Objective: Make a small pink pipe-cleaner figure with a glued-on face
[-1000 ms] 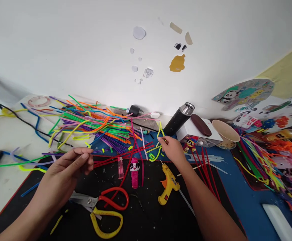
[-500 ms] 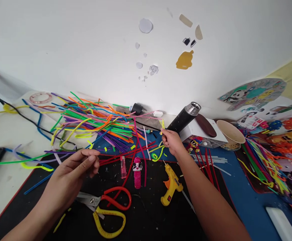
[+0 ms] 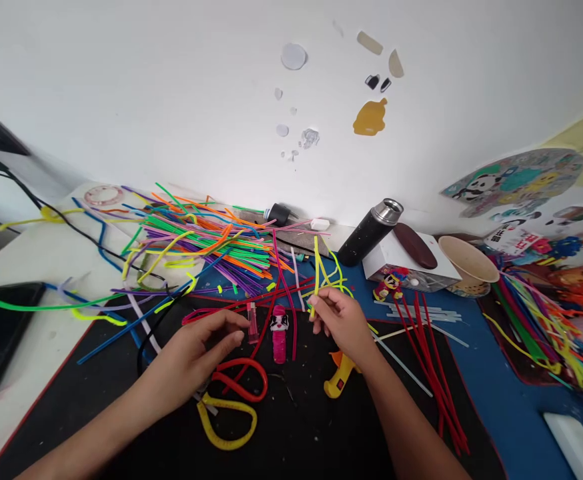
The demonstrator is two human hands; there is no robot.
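My right hand (image 3: 340,321) pinches a bright yellow pipe cleaner (image 3: 316,261), which stands nearly upright from the fingertips. More yellow-green stems lie just behind that hand, and the yellow glue gun (image 3: 339,378) is partly hidden under it. With fingers curved and apart, my left hand (image 3: 196,353) holds nothing; its fingertips hover by the pink transparent lighter (image 3: 253,327), and whether they touch cannot be made out. Between the hands lies a magenta fuzzy figure (image 3: 279,339) with a black and white face. Below my left hand are scissors (image 3: 229,427) with red and yellow handles, blades hidden.
A large heap of coloured pipe cleaners (image 3: 206,243) lies along the wall. Behind my right hand stand a black flask (image 3: 369,233), a white box (image 3: 416,263) and a paper bowl (image 3: 469,263). Red stems (image 3: 434,373) lie right, a dark tablet-like device (image 3: 1,333) left.
My right hand has drawn back toward me from the far stems with the yellow pipe cleaner. My left hand has moved right, close to the lighter. The view has shifted slightly.
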